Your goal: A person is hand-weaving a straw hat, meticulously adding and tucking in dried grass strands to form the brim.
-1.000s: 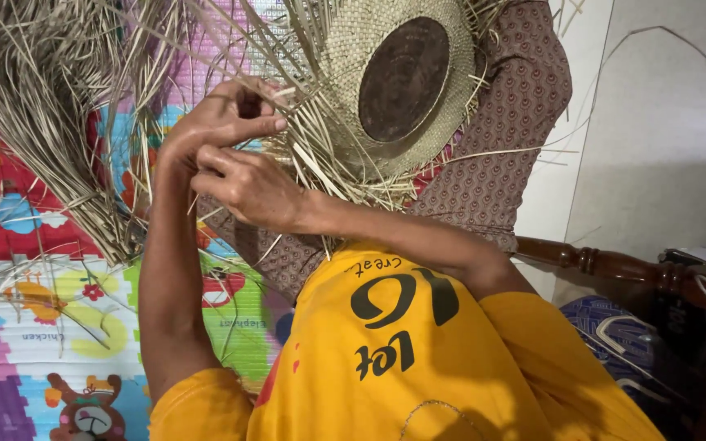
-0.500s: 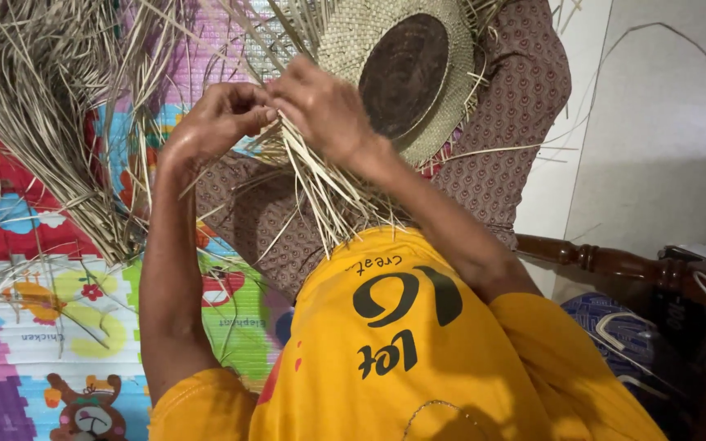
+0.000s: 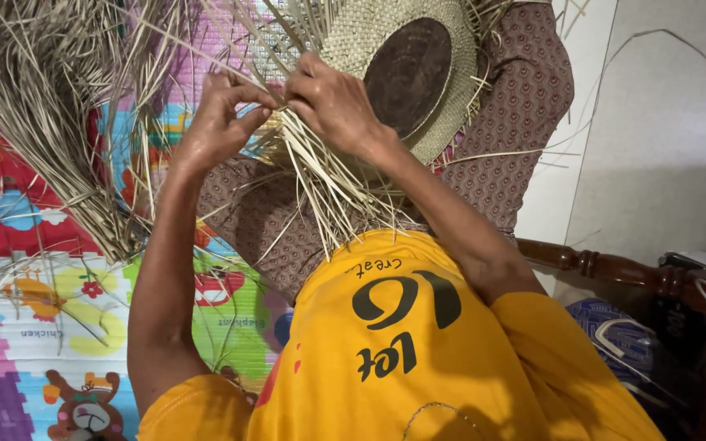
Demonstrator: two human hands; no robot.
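The woven straw hat (image 3: 402, 77) (dark round centre) rests on patterned cloth (image 3: 508, 122) — beside its brim, left hand (image 3: 222, 122) and right hand (image 3: 332, 106) pinch loose straw strips (image 3: 328, 188).

Home: colourful play mat (image 3: 51, 327), carved wooden furniture (image 3: 614, 268)

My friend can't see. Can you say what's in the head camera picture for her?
A person's left hand and right hand pinch loose dry straw strands at the edge of a half-woven straw hat resting over their patterned brown lap. A pile of loose straw lies to the left on a colourful play mat.
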